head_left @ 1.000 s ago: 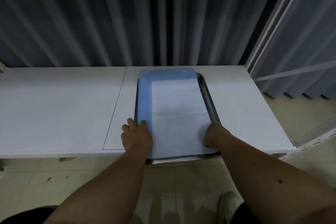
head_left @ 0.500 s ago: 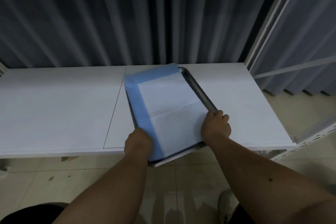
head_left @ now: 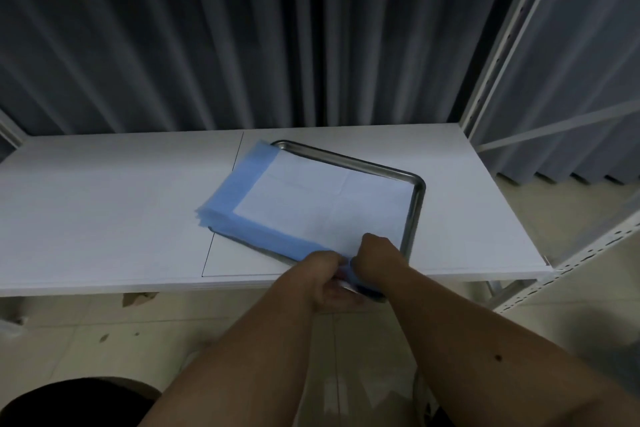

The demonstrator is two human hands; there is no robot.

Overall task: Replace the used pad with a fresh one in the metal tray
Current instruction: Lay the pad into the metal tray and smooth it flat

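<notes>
Our left hand (head_left: 327, 279) is curled at the near corner of the pad (head_left: 311, 204), its fingers pinching the blue border there; a sliver of white shows just under its knuckles. Touching it on the right, our right hand (head_left: 375, 251) is also bent over the same corner, knuckles up, fingers closed on the blue edge where it hangs off the front of the shelf (head_left: 104, 211). We cannot tell whether either hand also catches the tray rim beneath.

Beyond both hands, the pad spreads away and to the left, white in the middle with a blue band along its near and left sides. It lies in the metal tray (head_left: 415, 204), which sits skewed on the white shelf, its near corner jutting past the front edge under our hands. To the right of the right hand the tray's rim stands bare, and it runs on round the far corner. On the left the blue border overlaps the tray's edge and lies on the shelf.

Behind the shelf hangs a dark pleated curtain (head_left: 242, 38), and a white slotted rack post (head_left: 498, 45) rises beyond the right hand.
</notes>
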